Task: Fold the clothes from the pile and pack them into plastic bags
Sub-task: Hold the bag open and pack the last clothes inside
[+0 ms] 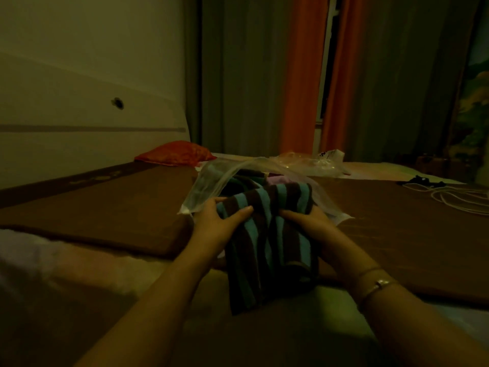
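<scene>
A folded garment with brown and teal stripes [272,234] is in front of me, its far end at the mouth of a clear plastic bag [209,186]. My left hand [222,221] grips the garment's left side, thumb on top. On the right side my right hand [307,218] holds it, fingers curled into the cloth. Dark and lilac clothes [275,180] lie inside the bag. The garment's near end hangs down toward me.
Brown mats [105,207] cover the bed. More clear plastic bags [312,161] lie behind the open one. A red pillow [174,153] sits at the back left. White cord and a dark item [449,194] lie at the right. Curtains hang behind.
</scene>
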`<state>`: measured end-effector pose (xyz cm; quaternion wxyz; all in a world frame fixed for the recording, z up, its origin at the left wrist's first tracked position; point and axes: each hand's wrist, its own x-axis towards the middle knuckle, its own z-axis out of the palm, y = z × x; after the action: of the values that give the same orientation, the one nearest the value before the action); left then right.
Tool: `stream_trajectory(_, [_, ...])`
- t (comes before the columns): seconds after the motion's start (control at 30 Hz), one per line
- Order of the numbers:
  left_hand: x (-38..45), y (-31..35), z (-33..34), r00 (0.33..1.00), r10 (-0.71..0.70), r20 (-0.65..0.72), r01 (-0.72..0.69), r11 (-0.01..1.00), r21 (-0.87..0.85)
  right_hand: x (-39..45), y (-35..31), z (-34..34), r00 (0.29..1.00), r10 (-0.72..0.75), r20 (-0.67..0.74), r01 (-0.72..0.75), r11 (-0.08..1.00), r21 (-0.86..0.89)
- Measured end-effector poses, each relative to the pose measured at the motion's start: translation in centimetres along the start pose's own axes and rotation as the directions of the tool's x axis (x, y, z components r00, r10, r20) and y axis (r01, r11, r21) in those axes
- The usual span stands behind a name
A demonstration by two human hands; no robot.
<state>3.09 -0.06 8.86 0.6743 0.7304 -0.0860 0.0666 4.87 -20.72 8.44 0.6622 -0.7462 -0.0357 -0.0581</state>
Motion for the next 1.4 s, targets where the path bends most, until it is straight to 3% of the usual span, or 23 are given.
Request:
stream_trajectory(0.13, [5.5,-1.5,2.8,1.000,-0.024,-0.013,0.024,1.000,0.010,6.0,0.6,1.0,0.966,-0.155,-0.207,0.118,0.976,-0.184])
stream_trajectory(0.23, [8.1,-3.2,4.1,0.998,0.029,-0.050,-0.023,0.992,0.121,8.0,0.6,0.6,0.928,-0.236,-0.287,0.147,0.943,-0.300])
stream_trajectory(0.37, [9.3,-6.2,4.2,0.981,0.188,-0.042,-0.157,0.909,0.387,9.4,1.1,-0.1,0.876,-0.368,-0.310,0.081,0.748,-0.659])
stream_trajectory(0.43, [9.6,-7.7,3.9,0.991,0.127,-0.041,-0.091,0.866,0.493,10.1,1.8,-0.6,0.855,-0.411,-0.315,0.054,0.675,-0.736])
stream_trajectory(0.5, [9.9,-8.7,3.6,0.996,0.066,-0.067,-0.018,0.832,0.555,10.8,2.4,-1.3,0.872,-0.357,-0.335,0.012,0.700,-0.715])
stream_trajectory(0.67, [10.4,-7.8,4.2,0.966,0.007,-0.257,0.169,0.735,0.656,10.8,1.9,-1.9,0.922,-0.318,-0.219,0.001,0.570,-0.822])
stream_trajectory(0.8, [11.0,-8.6,4.1,0.986,-0.010,-0.169,0.106,0.815,0.570,8.5,2.4,-2.1,0.937,-0.305,-0.172,0.032,0.565,-0.824])
stream_trajectory(0.9, [10.8,-8.0,4.2,0.983,0.019,-0.181,0.077,0.856,0.512,5.6,2.7,-1.2,0.911,-0.408,-0.062,0.093,0.349,-0.932])
stream_trajectory(1.03, [10.7,-7.0,3.8,0.988,-0.013,-0.152,0.073,0.915,0.396,3.5,2.6,0.3,0.779,-0.594,0.201,0.280,0.042,-0.959])
stream_trajectory(1.07, [10.6,-7.0,3.7,0.992,-0.030,-0.126,0.072,0.934,0.349,3.7,2.7,0.4,0.808,-0.528,0.261,0.319,0.021,-0.947])
stream_trajectory(1.13, [10.1,-6.9,3.4,0.998,-0.052,-0.048,0.064,0.944,0.322,4.5,3.3,0.3,0.927,-0.270,0.259,0.296,0.105,-0.949])
stream_trajectory(1.2, [9.1,-7.1,2.7,0.998,-0.023,0.066,-0.003,0.929,0.371,5.6,3.8,-0.4,0.967,-0.109,0.232,0.244,0.115,-0.963])
stream_trajectory(1.3, [7.2,-7.6,1.2,0.962,0.016,0.272,-0.144,0.878,0.457,6.5,4.1,-0.9,0.965,-0.103,0.240,0.253,0.135,-0.958])
stream_trajectory(1.4, [6.3,-8.3,-0.2,0.916,0.067,0.396,-0.327,0.697,0.638,7.0,3.8,-0.8,0.969,-0.095,0.229,0.241,0.151,-0.959])
